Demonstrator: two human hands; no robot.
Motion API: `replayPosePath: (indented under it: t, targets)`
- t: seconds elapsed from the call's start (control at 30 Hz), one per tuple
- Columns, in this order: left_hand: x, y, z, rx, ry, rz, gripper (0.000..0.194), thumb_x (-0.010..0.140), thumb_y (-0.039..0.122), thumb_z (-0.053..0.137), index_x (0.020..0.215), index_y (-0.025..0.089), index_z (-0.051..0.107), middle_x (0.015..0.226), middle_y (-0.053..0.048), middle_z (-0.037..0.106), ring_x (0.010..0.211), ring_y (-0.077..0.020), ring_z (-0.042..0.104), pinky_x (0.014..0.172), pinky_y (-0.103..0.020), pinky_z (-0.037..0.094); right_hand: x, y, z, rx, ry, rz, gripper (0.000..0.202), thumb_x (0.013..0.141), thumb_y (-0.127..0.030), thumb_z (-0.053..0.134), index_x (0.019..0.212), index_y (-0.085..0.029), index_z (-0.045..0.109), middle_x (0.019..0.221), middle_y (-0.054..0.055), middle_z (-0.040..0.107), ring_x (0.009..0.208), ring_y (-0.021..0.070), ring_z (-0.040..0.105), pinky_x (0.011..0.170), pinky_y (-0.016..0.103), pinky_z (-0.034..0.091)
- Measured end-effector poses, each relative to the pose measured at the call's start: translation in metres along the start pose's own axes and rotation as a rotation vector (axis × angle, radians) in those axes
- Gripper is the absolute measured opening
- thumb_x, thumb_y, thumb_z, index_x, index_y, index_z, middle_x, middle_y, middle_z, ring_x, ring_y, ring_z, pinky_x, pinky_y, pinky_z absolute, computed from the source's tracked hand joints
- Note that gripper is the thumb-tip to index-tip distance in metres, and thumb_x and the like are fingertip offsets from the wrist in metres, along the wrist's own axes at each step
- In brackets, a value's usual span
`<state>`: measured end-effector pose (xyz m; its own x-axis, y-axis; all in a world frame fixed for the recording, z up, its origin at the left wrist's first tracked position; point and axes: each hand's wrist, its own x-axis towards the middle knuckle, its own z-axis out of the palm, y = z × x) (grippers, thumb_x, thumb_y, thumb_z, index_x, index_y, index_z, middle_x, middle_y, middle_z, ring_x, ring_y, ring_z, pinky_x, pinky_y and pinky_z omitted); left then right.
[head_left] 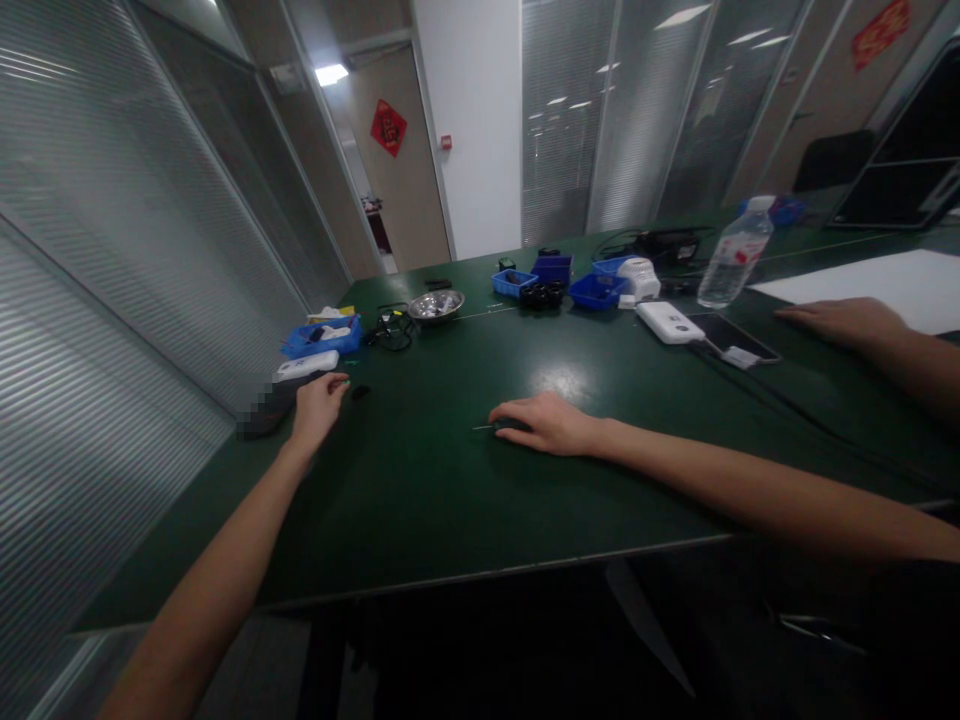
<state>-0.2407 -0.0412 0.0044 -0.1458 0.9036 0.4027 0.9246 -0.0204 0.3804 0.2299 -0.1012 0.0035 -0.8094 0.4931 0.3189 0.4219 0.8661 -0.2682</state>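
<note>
My right hand (551, 422) rests on the green table, closed around the dark handle of a screwdriver (512, 425). Its thin metal shaft points left, nearly level with the tabletop. On the left, my left hand (319, 408) is pinched at the fingertips on a tiny greenish piece, too small to name. Just right of those fingers lies a small black piece (361, 391), and beyond them a small green strip (351, 362). Behind the left hand are a white flat device (307, 365) and a dark pouch-like object (281, 402), partly blurred out.
A blue tray (300, 348), black cables (394, 330) and a metal bowl (436, 307) stand at the back left. Blue bins (596, 292), a white power bank (667, 323), a phone (731, 335) and a water bottle (735, 258) are farther right. Another person's hand (847, 320) rests there.
</note>
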Motion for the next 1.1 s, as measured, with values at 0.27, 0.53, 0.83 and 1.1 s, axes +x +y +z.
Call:
replayPosePath:
  t: [0.27, 0.53, 0.83, 1.1]
  targets:
    - [-0.003, 0.008, 0.010, -0.048, -0.026, -0.004, 0.032, 0.095, 0.039, 0.063, 0.114, 0.019, 0.080, 0.107, -0.008, 0.081, 0.096, -0.0254, 0.074, 0.091, -0.032, 0.055, 0.000, 0.000, 0.001, 0.006, -0.002, 0.001, 0.036, 0.111, -0.045, 0.049, 0.132, -0.020, 0.064, 0.111, 0.008, 0.076, 0.080, 0.0190, 0.070, 0.072, 0.031, 0.046]
    - [-0.005, 0.012, 0.015, 0.011, -0.024, -0.036, 0.033, 0.093, 0.039, 0.065, 0.111, 0.017, 0.080, 0.110, -0.012, 0.078, 0.091, -0.0253, 0.073, 0.088, -0.033, 0.055, 0.000, -0.001, 0.001, 0.012, -0.003, 0.000, 0.036, 0.110, -0.044, 0.049, 0.132, -0.020, 0.064, 0.113, 0.008, 0.077, 0.083, 0.0192, 0.071, 0.074, 0.031, 0.047]
    - [0.004, -0.006, 0.007, -0.058, -0.054, -0.120, 0.026, 0.089, 0.032, 0.070, 0.108, 0.018, 0.081, 0.106, -0.010, 0.082, 0.100, -0.0271, 0.076, 0.093, -0.033, 0.056, 0.000, 0.000, 0.001, 0.014, 0.005, -0.004, 0.035, 0.110, -0.044, 0.050, 0.132, -0.021, 0.064, 0.111, 0.008, 0.077, 0.081, 0.0187, 0.070, 0.072, 0.031, 0.047]
    - [0.012, -0.020, -0.004, -0.065, -0.079, -0.274, 0.026, 0.084, 0.033, 0.076, 0.104, 0.018, 0.083, 0.102, -0.010, 0.082, 0.098, -0.0281, 0.076, 0.094, -0.035, 0.055, 0.001, -0.001, 0.000, 0.012, -0.004, -0.010, 0.035, 0.110, -0.044, 0.050, 0.132, -0.020, 0.063, 0.112, 0.008, 0.076, 0.082, 0.0189, 0.070, 0.073, 0.031, 0.047]
